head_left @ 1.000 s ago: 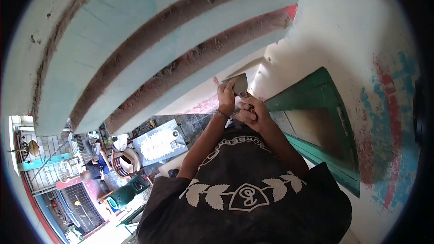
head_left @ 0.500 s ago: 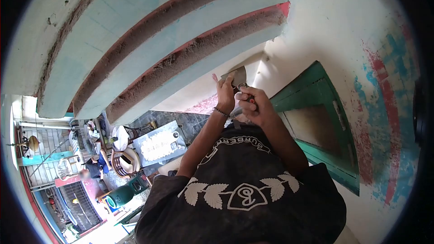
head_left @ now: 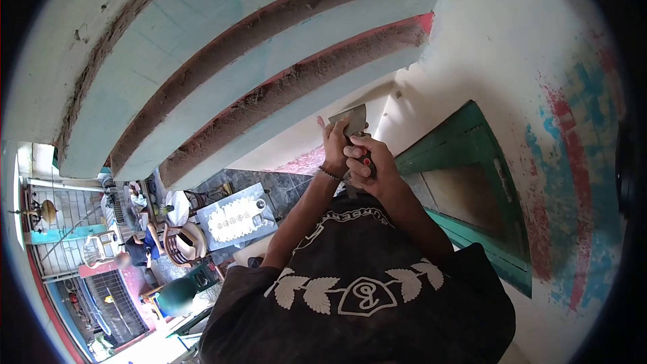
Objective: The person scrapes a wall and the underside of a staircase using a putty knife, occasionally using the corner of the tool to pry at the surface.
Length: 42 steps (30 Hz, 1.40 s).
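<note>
A scraper (head_left: 352, 116) with a wide metal blade and a black-and-red handle is held up in front of my chest. The fingers of my right hand (head_left: 377, 165) are wrapped round its handle. My left hand (head_left: 334, 148), with a beaded bracelet at the wrist, grips the lower part of the blade, its fingers over the metal. The blade points up toward the wall corner below the stair-like underside (head_left: 283, 98). Pale flat faces and rough, dusty brown strips with red edges make up that underside.
To the right stands a green door (head_left: 495, 155) beside a wall (head_left: 559, 182) with blue and red paint patches. Down at the left are a table (head_left: 269, 195) with a white lace cloth, wooden chairs (head_left: 185, 243), a green drum (head_left: 176, 294) and a person (head_left: 141, 251).
My right hand has shifted slightly left and down and turned, bringing the scraper's handle closer to my left hand. The blade has tilted a little. My view has shifted slightly.
</note>
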Each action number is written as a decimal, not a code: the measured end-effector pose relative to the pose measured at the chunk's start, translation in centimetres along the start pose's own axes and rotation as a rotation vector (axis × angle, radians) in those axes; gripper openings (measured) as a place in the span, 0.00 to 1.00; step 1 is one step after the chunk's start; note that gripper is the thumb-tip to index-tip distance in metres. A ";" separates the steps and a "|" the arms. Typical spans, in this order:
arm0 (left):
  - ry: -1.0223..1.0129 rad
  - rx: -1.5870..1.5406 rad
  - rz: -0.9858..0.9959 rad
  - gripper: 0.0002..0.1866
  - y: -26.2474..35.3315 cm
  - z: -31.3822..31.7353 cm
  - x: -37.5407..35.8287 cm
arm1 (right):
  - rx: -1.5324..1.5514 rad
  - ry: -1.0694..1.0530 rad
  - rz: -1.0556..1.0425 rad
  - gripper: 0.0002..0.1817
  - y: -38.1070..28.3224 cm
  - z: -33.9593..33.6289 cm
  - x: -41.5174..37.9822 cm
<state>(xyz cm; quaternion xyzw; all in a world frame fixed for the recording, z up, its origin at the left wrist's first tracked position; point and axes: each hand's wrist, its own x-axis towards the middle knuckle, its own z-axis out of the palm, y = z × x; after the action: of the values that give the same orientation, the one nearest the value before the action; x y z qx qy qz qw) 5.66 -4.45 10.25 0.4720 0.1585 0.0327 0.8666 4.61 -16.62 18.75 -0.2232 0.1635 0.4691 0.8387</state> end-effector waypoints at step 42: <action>0.174 0.806 0.406 0.13 0.8 0.6 -0.6 | 0.174 -0.270 0.037 0.16 -1.3 -0.4 -0.7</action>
<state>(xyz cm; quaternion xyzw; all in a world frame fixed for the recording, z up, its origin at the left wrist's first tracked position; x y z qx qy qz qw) 5.38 -4.58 11.38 0.7885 0.1349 0.1770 0.5733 5.35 -17.92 18.98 -0.0814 0.0933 0.4945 0.8603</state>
